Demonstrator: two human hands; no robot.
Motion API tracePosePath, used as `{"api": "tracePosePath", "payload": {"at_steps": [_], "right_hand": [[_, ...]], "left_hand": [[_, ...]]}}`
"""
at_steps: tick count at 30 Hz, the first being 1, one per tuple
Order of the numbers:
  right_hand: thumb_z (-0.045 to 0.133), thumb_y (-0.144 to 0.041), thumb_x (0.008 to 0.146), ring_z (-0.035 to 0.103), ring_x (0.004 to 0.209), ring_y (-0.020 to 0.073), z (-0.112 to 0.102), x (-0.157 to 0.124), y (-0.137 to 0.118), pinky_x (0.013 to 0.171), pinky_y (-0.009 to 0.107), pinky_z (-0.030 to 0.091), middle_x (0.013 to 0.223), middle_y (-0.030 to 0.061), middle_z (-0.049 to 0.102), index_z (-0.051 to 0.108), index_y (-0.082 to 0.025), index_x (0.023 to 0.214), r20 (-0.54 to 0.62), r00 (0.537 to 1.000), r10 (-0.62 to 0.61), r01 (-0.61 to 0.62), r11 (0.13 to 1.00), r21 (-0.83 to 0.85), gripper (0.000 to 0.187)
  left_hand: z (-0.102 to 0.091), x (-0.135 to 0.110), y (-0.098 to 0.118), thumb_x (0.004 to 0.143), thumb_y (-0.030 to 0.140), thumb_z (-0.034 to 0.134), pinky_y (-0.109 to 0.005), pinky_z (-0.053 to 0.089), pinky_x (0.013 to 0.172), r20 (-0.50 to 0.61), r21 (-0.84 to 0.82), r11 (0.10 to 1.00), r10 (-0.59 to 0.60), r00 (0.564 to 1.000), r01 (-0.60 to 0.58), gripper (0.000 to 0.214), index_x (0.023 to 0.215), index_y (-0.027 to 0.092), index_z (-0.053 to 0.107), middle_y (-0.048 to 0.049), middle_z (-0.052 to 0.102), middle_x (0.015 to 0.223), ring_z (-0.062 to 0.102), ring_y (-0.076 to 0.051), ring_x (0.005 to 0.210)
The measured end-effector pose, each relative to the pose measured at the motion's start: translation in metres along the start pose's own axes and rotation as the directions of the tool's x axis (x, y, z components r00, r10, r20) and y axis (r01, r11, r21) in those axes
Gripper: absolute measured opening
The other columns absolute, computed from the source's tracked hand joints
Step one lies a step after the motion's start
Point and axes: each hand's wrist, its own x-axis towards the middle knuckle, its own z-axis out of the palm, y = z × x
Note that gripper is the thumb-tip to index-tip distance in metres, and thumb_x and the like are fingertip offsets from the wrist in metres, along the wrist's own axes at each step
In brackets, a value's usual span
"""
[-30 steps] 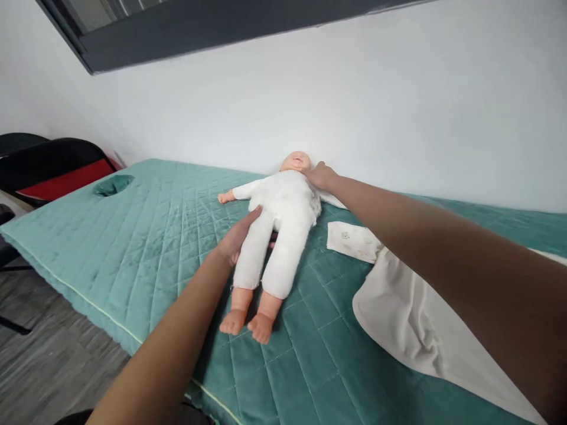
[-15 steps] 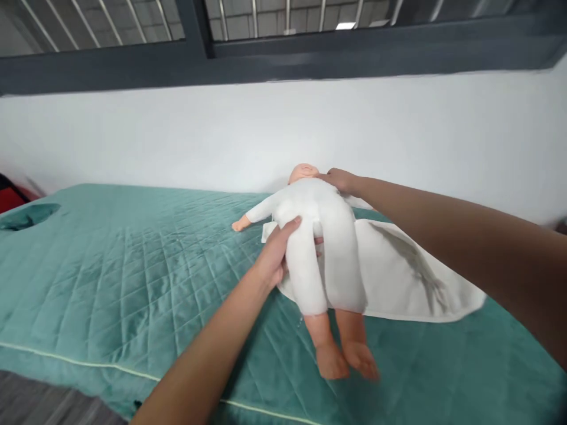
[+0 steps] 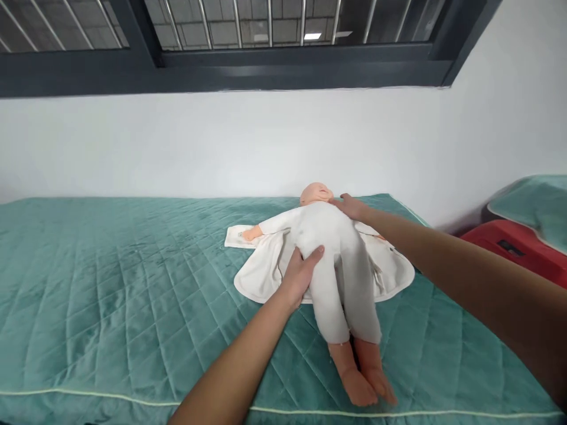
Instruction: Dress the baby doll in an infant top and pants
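Note:
A baby doll [image 3: 325, 227] with a white cloth body lies on its back, head toward the wall and bare plastic feet toward me. Beneath it spreads a white baby garment [image 3: 259, 274], opened out, with one sleeve stretched left under the doll's hand. My left hand [image 3: 303, 271] grips the doll at the hip and upper thigh, thumb on top and fingers hidden under it. At the doll's neck and shoulder, my right hand [image 3: 349, 206] has its fingers closed around that side; the fingertips are partly hidden.
A green quilted bed cover [image 3: 133, 295] with pale piping lies under everything. Behind it rises a white wall [image 3: 177, 147] below a dark-framed, barred window [image 3: 283, 65]. A red object [image 3: 516, 248] with green cloth over it stands at the right.
The doll now lies on the middle of the spread garment, which earlier extended mostly to its right. Both hands keep their hold. The camera view has turned right.

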Motion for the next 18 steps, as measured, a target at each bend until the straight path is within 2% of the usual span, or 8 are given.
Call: {"api": "tracePosePath", "payload": {"at_steps": [2, 3, 5, 8, 10, 12, 13, 18], "right_hand": [[0.048, -0.063, 0.093, 0.067, 0.100, 0.0423, -0.007, -0.005, -0.010, 0.082, 0.052, 0.051, 0.112, 0.0320, 0.068, 0.053, 0.000, 0.131, 0.031, 0.999, 0.044, -0.041, 0.995, -0.096, 0.074], [0.046, -0.060, 0.095, 0.065, 0.104, 0.0429, -0.012, -0.008, -0.019, 0.086, 0.055, 0.049, 0.115, 0.0303, 0.067, 0.052, -0.003, 0.133, 0.033, 0.998, 0.047, -0.040, 0.982, -0.183, 0.069], [0.042, -0.046, 0.099, 0.058, 0.113, 0.0427, -0.019, -0.019, -0.042, 0.091, 0.055, 0.046, 0.124, 0.0278, 0.062, 0.052, -0.007, 0.131, -0.052, 0.995, -0.090, 0.065, 0.926, -0.372, 0.052], [0.045, -0.030, 0.097, 0.049, 0.122, 0.0403, -0.012, -0.040, -0.085, 0.091, 0.049, 0.045, 0.135, 0.0259, 0.054, 0.051, -0.009, 0.130, -0.091, 0.916, -0.391, 0.307, 0.828, -0.470, 0.040], [0.049, -0.028, 0.095, 0.048, 0.122, 0.0390, 0.007, -0.050, -0.113, 0.092, 0.048, 0.044, 0.137, 0.0243, 0.053, 0.052, -0.009, 0.129, 0.006, 0.830, -0.558, 0.497, 0.734, -0.464, 0.040], [0.051, -0.024, 0.092, 0.046, 0.126, 0.0376, 0.033, -0.054, -0.134, 0.098, 0.049, 0.041, 0.143, 0.0228, 0.050, 0.053, -0.009, 0.131, 0.123, 0.757, -0.642, 0.623, 0.652, -0.431, 0.041], [0.050, -0.021, 0.092, 0.044, 0.129, 0.0367, 0.047, -0.053, -0.143, 0.102, 0.049, 0.039, 0.146, 0.0218, 0.049, 0.054, -0.010, 0.131, 0.183, 0.745, -0.641, 0.650, 0.640, -0.409, 0.041], [0.053, -0.023, 0.090, 0.052, 0.125, 0.0372, 0.088, -0.029, -0.158, 0.102, 0.053, 0.040, 0.134, 0.0216, 0.060, 0.060, -0.012, 0.123, 0.353, 0.797, -0.490, 0.597, 0.725, -0.344, 0.036]], "left_hand": [[-0.011, 0.005, 0.004, 0.091, 0.058, 0.060, -0.041, 0.054, 0.089, -0.070, 0.352, 0.931, 0.126, 0.989, -0.094, 0.040, 0.101, 0.020, 0.068, -0.0129, 0.075, 0.105, 0.070, -0.029, 0.101], [-0.017, 0.009, 0.007, 0.094, 0.058, 0.053, -0.041, 0.052, 0.085, -0.077, 0.540, 0.831, 0.209, 0.975, -0.136, 0.043, 0.090, 0.019, 0.068, -0.0124, 0.075, 0.095, 0.070, -0.028, 0.094], [-0.029, 0.016, 0.014, 0.100, 0.055, 0.041, -0.040, 0.049, 0.081, -0.023, 0.823, 0.536, 0.365, 0.931, -0.189, 0.050, 0.076, 0.019, 0.064, -0.0121, 0.072, 0.085, 0.068, -0.028, 0.087], [-0.044, 0.024, 0.020, 0.104, 0.040, 0.035, -0.040, 0.047, 0.081, 0.090, 0.978, 0.121, 0.477, 0.874, -0.167, 0.044, 0.085, 0.018, 0.067, -0.0133, 0.071, 0.095, 0.065, -0.029, 0.095], [-0.051, 0.027, 0.020, 0.102, 0.028, 0.037, -0.040, 0.046, 0.085, 0.120, 0.993, -0.038, 0.486, 0.866, -0.116, 0.034, 0.099, 0.019, 0.069, -0.0136, 0.070, 0.105, 0.063, -0.029, 0.102], [-0.057, 0.028, 0.017, 0.098, 0.020, 0.041, -0.042, 0.045, 0.090, 0.127, 0.990, -0.117, 0.484, 0.866, -0.080, 0.030, 0.109, 0.019, 0.068, -0.0138, 0.068, 0.114, 0.059, -0.030, 0.110], [-0.059, 0.028, 0.016, 0.097, 0.018, 0.042, -0.044, 0.045, 0.092, 0.120, 0.989, -0.133, 0.481, 0.868, -0.063, 0.029, 0.111, 0.018, 0.068, -0.0141, 0.067, 0.117, 0.057, -0.030, 0.113], [-0.065, 0.032, 0.009, 0.096, 0.021, 0.048, -0.046, 0.045, 0.094, -0.024, 0.996, -0.065, 0.481, 0.876, 0.063, 0.026, 0.113, 0.019, 0.067, -0.0142, 0.065, 0.120, 0.056, -0.031, 0.114]]}}
